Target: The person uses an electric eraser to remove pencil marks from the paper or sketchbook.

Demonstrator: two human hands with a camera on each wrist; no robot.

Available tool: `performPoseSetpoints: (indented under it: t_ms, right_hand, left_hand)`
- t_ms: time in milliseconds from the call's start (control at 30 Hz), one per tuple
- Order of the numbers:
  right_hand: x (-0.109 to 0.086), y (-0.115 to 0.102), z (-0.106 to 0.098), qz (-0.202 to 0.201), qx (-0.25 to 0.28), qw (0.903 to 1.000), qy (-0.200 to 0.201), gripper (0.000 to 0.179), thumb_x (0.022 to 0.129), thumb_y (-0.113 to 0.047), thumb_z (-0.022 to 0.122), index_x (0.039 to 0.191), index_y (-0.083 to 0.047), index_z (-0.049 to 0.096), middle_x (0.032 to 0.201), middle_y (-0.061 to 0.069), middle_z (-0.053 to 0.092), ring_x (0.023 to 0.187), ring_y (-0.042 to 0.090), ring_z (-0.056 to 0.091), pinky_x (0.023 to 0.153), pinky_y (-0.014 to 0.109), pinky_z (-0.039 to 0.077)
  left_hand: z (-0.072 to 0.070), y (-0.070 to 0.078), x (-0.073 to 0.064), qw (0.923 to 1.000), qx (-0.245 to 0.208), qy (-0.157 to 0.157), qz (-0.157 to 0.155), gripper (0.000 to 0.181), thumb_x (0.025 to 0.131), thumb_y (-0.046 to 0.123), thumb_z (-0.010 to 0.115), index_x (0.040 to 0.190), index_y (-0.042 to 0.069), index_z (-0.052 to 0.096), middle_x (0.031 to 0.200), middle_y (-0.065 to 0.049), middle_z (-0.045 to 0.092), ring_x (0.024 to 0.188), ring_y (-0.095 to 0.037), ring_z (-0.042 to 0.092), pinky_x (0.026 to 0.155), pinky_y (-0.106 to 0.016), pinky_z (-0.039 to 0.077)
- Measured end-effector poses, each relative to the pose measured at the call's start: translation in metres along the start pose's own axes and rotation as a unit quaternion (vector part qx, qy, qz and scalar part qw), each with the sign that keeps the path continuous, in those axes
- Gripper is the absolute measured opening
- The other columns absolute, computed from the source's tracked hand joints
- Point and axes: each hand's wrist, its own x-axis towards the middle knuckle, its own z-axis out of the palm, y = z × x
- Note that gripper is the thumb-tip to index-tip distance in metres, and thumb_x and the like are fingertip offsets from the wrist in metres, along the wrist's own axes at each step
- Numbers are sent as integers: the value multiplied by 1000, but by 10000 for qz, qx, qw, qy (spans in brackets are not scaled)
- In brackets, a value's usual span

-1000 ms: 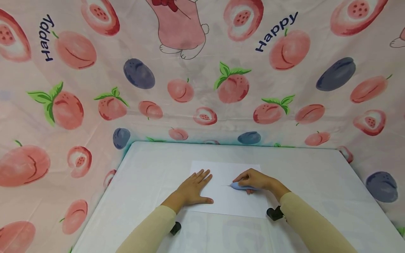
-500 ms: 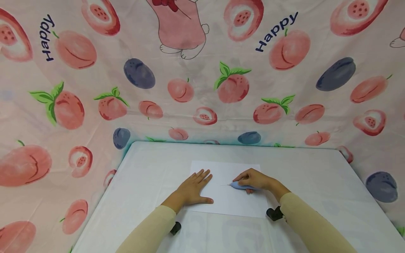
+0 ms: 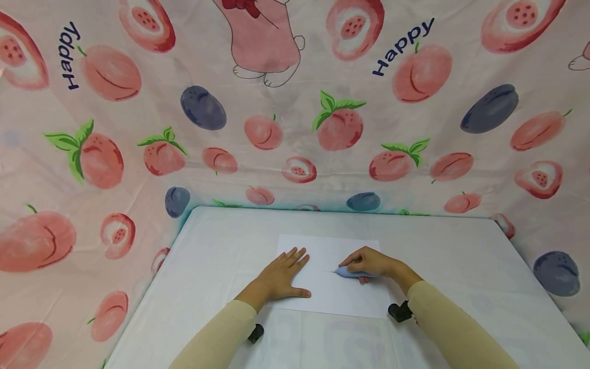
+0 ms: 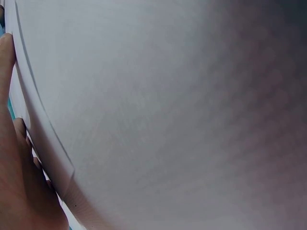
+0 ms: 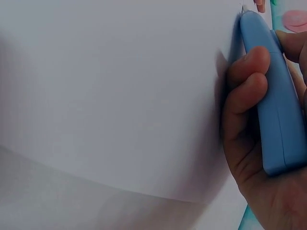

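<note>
1. White paper (image 3: pixel 329 294) lies flat on table (image 3: pixel 221 246).
2. Left hand (image 3: pixel 283 277): fingers spread wide, rests on the paper's left side.
3. Right hand (image 3: pixel 374 262) grips blue tool (image 5: pixel 279 108) over the paper's right half, tip near the paper's middle; contact unclear.

Head camera looks forward and down from well back, across the paper (image 3: pixel 334 297); left wrist sits close beside the left fingers (image 3: pixel 299 264), tight on pale expanse; right wrist, close too, faces along the blue metal-tipped tool (image 5: pixel 277 110), shared with head.
</note>
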Motion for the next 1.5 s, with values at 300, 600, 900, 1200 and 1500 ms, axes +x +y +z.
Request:
performPoseSetpoints:
  t_ms: [300, 600, 900, 1200, 1500]
  right_hand:
    - [-1, 0, 0, -63, 8, 9999, -91, 25, 96, -13, 61, 116, -7, 73, 88, 5, 69, 50, 11, 53, 52, 22, 49]
    - [-2, -3, -1, -118, -36, 9998, -182, 25, 96, -13, 61, 117, -6, 73, 92, 5, 70, 51, 11, 53, 53, 22, 49]
    - [-1, -4, -1, -91, -3, 9999, -101, 26, 95, -14, 62, 118, -5, 72, 82, 5, 67, 50, 11, 53, 53, 23, 49]
    - [0, -1, 0, 14, 5, 10000, 44, 27, 97, -15, 61, 119, -6, 71, 70, 5, 64, 50, 13, 53, 53, 25, 50]
    - [1, 1, 0, 66, 35, 9999, 112, 27, 97, -15, 61, 120, -5, 71, 65, 5, 63, 49, 13, 53, 55, 27, 51]
  left_hand:
    - [0, 1, -1, 10000, 17, -55, -17, 100, 85, 77, 48, 159, 19, 14, 167, 1, 6, 154, -21, 5, 124, -41, 14]
    - [-1, 0, 0, 10000, -12, -45, -9, 100, 85, 77, 48, 159, 19, 14, 167, 1, 6, 154, -21, 5, 124, -41, 13]
    - [2, -2, 1, 10000, 5, -42, -33, 101, 84, 79, 46, 160, 21, 12, 167, 3, 3, 154, -19, 2, 124, -40, 12]
    - [0, -1, 1, 9999, -4, -67, -76, 101, 84, 78, 47, 160, 20, 12, 167, 2, 4, 154, -19, 3, 124, -39, 11]
    - [-2, 1, -1, 10000, -19, -75, -37, 101, 85, 78, 48, 159, 19, 14, 167, 1, 5, 154, -21, 5, 124, -40, 13]
